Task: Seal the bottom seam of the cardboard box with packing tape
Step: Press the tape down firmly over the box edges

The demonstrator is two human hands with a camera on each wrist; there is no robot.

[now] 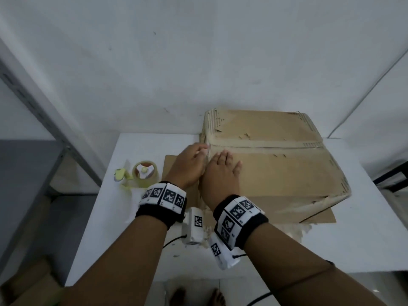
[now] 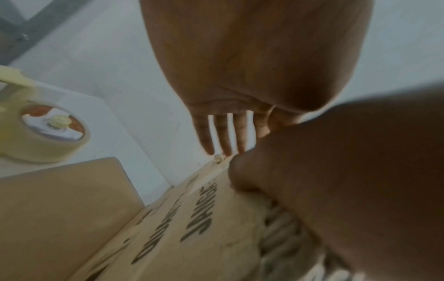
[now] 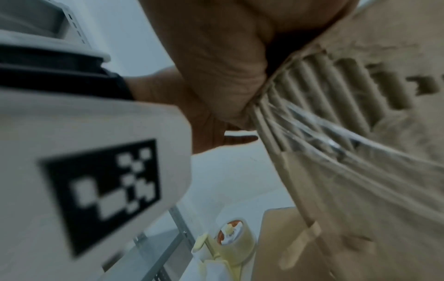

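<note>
Right now the cardboard box (image 1: 276,164) sits on a white table (image 1: 141,146), on a flat sheet of cardboard (image 1: 171,164), with its taped seam (image 1: 265,145) facing up and running left to right across the top, parallel to the box's long side. Both hands are at the seam's left end. The right hand (image 1: 220,173) lies flat on the near flap just beside the seam, fingers straight and close together, holding nothing. The left hand (image 1: 189,162) reaches along the left side of the box, its straight, slightly spread fingers (image 2: 225,136) touching the top left edge. The tape dispenser (image 1: 144,173) stands on the table well to the left of both hands, beside the sheet. Only the left wrist view shows dark blurred lettering on the box's side; the right wrist view alone shows torn corrugation and shiny wrinkled tape (image 3: 324,133) at the corner.
</note>
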